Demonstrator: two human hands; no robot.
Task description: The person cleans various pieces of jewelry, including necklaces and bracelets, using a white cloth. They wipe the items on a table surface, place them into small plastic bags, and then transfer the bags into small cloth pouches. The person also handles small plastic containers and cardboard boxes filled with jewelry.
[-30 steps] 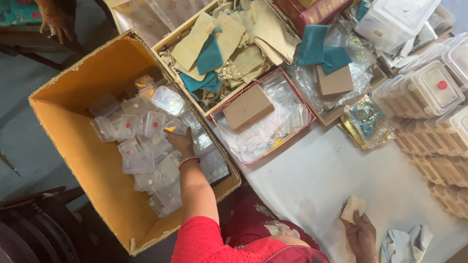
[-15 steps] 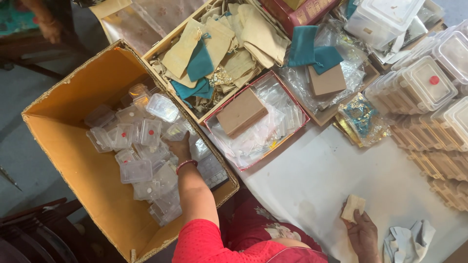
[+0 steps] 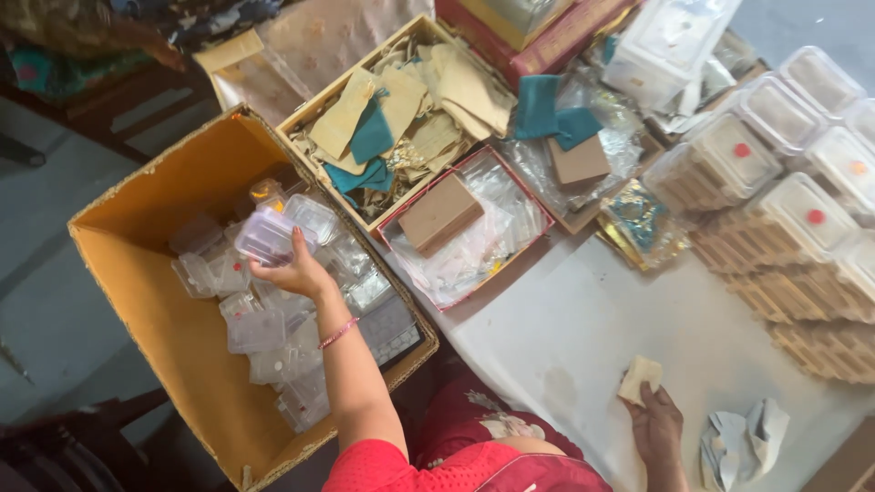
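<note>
Two hands are at work, well apart from each other. One, the left hand [image 3: 293, 269], is curled around a small clear plastic box [image 3: 267, 239], fingers wrapped over its near edge and thumb underneath, so the box is gripped and lifted slightly above the heap below it. That arm reaches forward and leftward from a red sleeve [image 3: 392, 465], forearm extended over the rim of a large yellow-lined cardboard carton [image 3: 137, 273], with a thin pink bangle [image 3: 338, 333] at the wrist. Beneath and around this hand lie many more clear plastic boxes [image 3: 260, 328], piled loosely inside the carton.

Over at the right hand [image 3: 658, 426], the fingers are bent and pinch a small cream-coloured pad [image 3: 640, 378], which lies against the white table cover [image 3: 583, 328]. This hand rests low, close to the body, palm down. Just to its right sits a crumpled pale cloth [image 3: 743, 437]. Farther ahead of it stand stacks of lidded clear containers [image 3: 784, 210] with red dots, and a red-rimmed tray [image 3: 465, 228] holding a brown block.
</note>
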